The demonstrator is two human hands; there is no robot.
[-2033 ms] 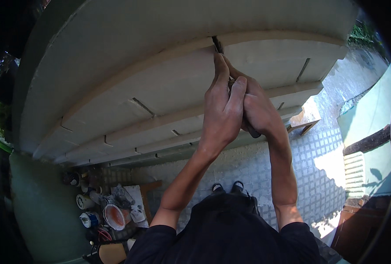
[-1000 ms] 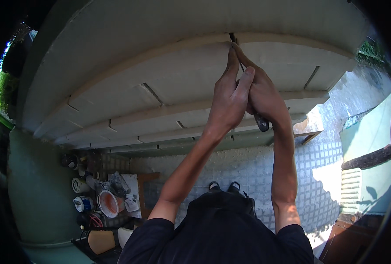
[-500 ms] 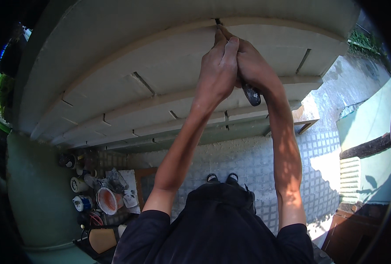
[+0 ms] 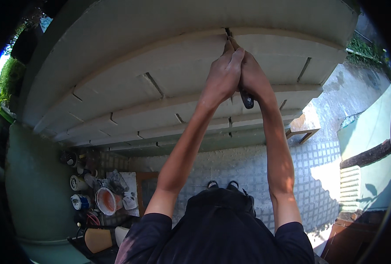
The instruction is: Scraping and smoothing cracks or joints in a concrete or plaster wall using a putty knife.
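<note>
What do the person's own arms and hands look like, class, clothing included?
The left hand and right hand are ungloved, with no watch or bracelet visible. Both forearms are bare; short, dark sleeves end above the elbows, matching the dark top.

Daylight, mixed. Panelled wall (image 4: 186,70), twelve o'clock: even, dim shade. Tiled floor (image 4: 327,174), between three and four: burnt-out sun patch, detail lost. Right forearm (image 4: 285,176), four o'clock: dappled light. Buckets (image 4: 80,202), eight o'clock: murky, soft. Fisheye bowing throughout; rim black; blue fringing, half past nine.
</note>
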